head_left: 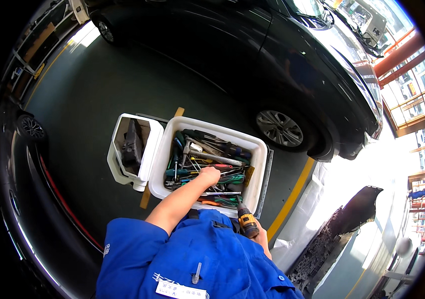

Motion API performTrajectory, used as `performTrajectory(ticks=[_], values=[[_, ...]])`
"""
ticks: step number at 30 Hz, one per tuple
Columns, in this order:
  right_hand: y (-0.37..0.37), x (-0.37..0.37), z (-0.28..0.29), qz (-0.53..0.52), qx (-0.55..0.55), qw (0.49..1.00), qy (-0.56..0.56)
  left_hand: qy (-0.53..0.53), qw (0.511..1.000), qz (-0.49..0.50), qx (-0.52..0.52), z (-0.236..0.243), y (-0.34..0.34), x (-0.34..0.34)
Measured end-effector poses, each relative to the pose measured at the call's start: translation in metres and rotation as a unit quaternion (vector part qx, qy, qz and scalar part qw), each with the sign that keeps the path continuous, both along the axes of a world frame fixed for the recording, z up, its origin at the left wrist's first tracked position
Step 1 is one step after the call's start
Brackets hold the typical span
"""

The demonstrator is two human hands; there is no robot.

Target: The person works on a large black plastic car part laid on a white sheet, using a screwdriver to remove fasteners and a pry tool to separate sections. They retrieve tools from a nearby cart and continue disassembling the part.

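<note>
My left hand (209, 176) reaches into a white plastic bin (157, 180) heaped with hand tools. Its fingers are curled closed among the tools, and what they grip, if anything, is hidden beneath them. A red-handled tool (224, 166) lies just beyond the knuckles. Green-handled tools (232, 179) lie to the right of the hand, with a long metal bar (222, 158) farther back. Close to my body, at the bin's near right corner, my right hand (261, 238) is wrapped round a yellow and black cordless drill (247, 222), its nose pointing toward the bin.
A white cut-open container (153, 149) with a dark block (132, 142) inside stands against the bin's left side. Ahead is a dark car (212, 45), its wheel (279, 128) beyond the bin. Another dark car (28, 199) stands left. A torn dark panel (357, 209) is at right.
</note>
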State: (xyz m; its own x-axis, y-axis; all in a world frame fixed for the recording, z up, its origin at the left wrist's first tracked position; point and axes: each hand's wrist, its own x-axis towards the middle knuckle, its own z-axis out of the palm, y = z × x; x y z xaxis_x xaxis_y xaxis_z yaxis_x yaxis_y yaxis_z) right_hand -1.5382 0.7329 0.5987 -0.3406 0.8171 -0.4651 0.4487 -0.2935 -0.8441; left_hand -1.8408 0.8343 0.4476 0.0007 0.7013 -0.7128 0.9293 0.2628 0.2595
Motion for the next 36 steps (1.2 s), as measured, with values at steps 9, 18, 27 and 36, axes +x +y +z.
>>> performTrajectory(ticks=[9, 18, 27, 36], values=[[0.007, 0.001, -0.008, 0.006, 0.001, 1.0, -0.01, 0.012, 1.0, 0.019, -0.015, 0.015, 0.011, 0.002], [0.013, 0.003, -0.021, 0.016, 0.026, 0.999, -0.019, 0.002, 0.998, 0.048, -0.034, 0.017, 0.01, 0.002], [0.01, 0.009, -0.034, 0.012, 0.053, 0.998, -0.021, -0.052, 0.995, -0.019, -0.084, -0.021, 0.018, -0.013], [0.012, 0.014, -0.026, 0.034, 0.042, 0.998, -0.03, -0.073, 0.991, -0.05, -0.099, -0.005, 0.021, -0.011]])
